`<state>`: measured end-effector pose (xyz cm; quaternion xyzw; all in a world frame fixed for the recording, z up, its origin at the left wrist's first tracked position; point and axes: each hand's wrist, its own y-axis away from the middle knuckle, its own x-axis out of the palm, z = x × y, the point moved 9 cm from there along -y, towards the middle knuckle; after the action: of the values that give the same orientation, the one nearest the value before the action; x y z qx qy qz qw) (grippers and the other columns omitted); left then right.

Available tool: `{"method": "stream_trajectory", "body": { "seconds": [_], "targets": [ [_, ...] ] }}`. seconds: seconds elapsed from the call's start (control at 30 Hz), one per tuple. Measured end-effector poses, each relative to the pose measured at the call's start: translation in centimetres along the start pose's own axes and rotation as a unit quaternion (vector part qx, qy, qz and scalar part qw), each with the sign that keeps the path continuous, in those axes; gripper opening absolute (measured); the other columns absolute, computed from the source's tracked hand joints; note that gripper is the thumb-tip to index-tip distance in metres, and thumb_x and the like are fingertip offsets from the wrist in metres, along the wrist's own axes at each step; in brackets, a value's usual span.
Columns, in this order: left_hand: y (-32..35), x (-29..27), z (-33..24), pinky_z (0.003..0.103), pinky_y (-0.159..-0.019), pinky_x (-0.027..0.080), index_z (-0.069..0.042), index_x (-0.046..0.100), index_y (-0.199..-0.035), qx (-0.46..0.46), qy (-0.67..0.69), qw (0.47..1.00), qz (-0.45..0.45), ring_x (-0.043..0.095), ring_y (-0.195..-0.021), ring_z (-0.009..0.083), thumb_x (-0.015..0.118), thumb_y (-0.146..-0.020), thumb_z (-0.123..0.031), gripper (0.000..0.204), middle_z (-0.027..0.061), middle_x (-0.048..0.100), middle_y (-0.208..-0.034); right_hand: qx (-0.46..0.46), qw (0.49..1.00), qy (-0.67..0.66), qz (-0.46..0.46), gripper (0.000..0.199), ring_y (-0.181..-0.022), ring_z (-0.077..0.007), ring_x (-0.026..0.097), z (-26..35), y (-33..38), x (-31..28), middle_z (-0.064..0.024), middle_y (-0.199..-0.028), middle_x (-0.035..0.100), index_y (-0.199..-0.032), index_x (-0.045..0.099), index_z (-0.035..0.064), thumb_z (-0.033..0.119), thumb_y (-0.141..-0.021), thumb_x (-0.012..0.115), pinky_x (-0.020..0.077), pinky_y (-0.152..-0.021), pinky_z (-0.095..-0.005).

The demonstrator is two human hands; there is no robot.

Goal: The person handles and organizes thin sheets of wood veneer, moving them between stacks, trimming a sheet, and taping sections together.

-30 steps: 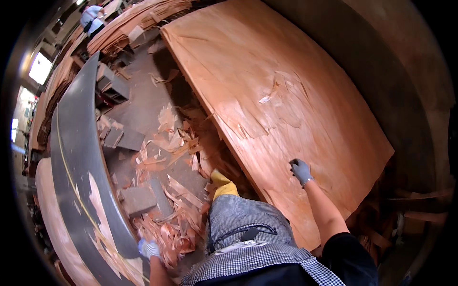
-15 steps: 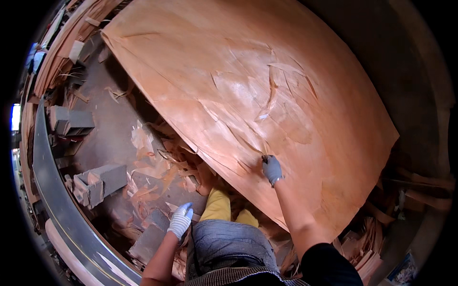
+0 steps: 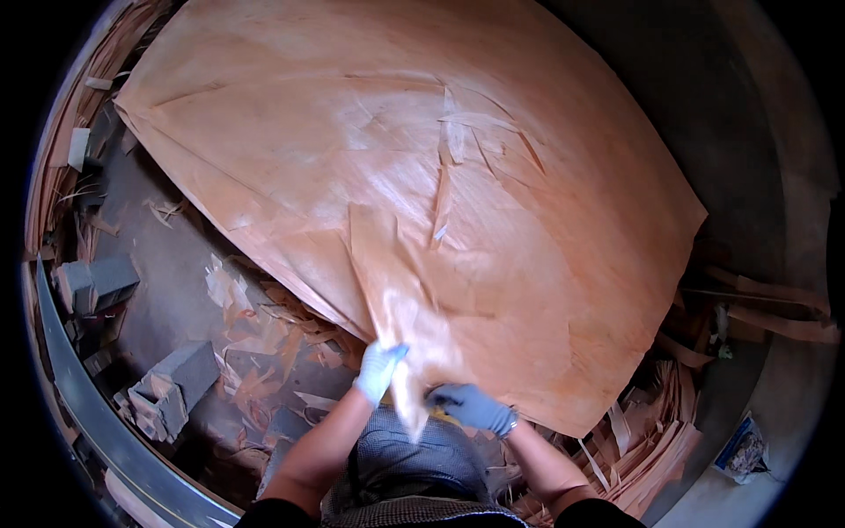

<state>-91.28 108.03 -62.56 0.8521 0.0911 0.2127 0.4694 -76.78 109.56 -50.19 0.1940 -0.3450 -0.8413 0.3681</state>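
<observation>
A large stack of thin orange-brown wood veneer sheets (image 3: 563, 264) spreads in front of me, its top sheet wrinkled and split in places. My left hand (image 3: 378, 371), in a pale glove with blue fingertips, is closed on a long strip of veneer (image 3: 385, 273). The strip slants across the near edge of the stack, and its lower end hangs blurred in front of my apron. Close to that end is my right hand (image 3: 478, 409) in a grey glove, its fingers curled. Something dark shows at those fingertips, but I cannot make out what they hold.
Torn veneer scraps (image 3: 255, 352) litter the floor on the left, beside grey blocks (image 3: 180, 378). A dark curved edge (image 3: 79, 396) runs along the far left. Veneer offcuts (image 3: 651, 449) are piled at lower right, near a printed plastic bag (image 3: 744, 451).
My left hand has come up from beside my leg and taken hold of the veneer strip. My right hand has drawn back toward my body. The view has shifted, moving the stack leftward.
</observation>
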Motion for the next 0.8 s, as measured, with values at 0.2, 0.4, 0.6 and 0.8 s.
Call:
{"method": "stream_trajectory", "body": {
  "seconds": [0.2,0.4,0.6,0.8],
  "targets": [
    [8.6,-17.6,0.2,0.029,-0.07,0.047,0.005,0.061,-0.103,0.066,-0.211,0.962,-0.161,0.053,-0.076,0.0113,0.058,-0.088,-0.011,0.022,0.0027,0.062,-0.091,-0.064,0.936,0.11,-0.327,0.035,-0.09,-0.0253,0.062,-3.8,-3.9,-19.7,-0.0151,-0.102,0.063,-0.109,0.062,0.0053,-0.002,-0.078,0.048,0.0497,-0.078,-0.0323],
    [23.7,-40.1,2.5,0.04,-0.071,0.049,-0.005,0.064,-0.102,-0.13,-0.488,0.759,-0.411,0.062,-0.076,0.0313,0.049,-0.083,-0.01,0.025,0.0165,0.067,-0.092,-0.125,0.814,0.309,-0.475,0.034,-0.107,-0.0366,0.054,-3.0,-14.8,-32.9,-0.0207,-0.122,0.052,-0.115,0.058,0.006,0.004,-0.082,0.053,0.0455,-0.09,-0.0389],
    [33.9,-45.6,8.4,0.041,-0.078,0.048,-0.002,0.064,-0.104,-0.44,-0.586,0.559,-0.387,0.062,-0.089,0.0366,0.051,-0.085,-0.017,0.027,0.02,0.065,-0.098,0.015,0.801,0.318,-0.506,0.042,-0.115,-0.0406,0.049,-1.9,-22.3,-39.4,-0.0247,-0.135,0.04,-0.128,0.047,0.008,0.011,-0.087,0.05,0.045,-0.093,-0.0423],
    [23.3,-44.9,10.8,0.041,-0.081,0.047,-0.001,0.063,-0.104,-0.277,-0.599,0.674,-0.33,0.061,-0.093,0.0377,0.053,-0.084,-0.021,0.03,0.0212,0.065,-0.1,0.065,0.794,0.424,-0.431,0.018,-0.097,-0.0362,0.057,-3.1,-22.5,-36.5,-0.0191,-0.106,0.056,-0.1,0.059,0.0073,0.012,-0.085,0.05,0.0478,-0.079,-0.0433]
  ]
}}
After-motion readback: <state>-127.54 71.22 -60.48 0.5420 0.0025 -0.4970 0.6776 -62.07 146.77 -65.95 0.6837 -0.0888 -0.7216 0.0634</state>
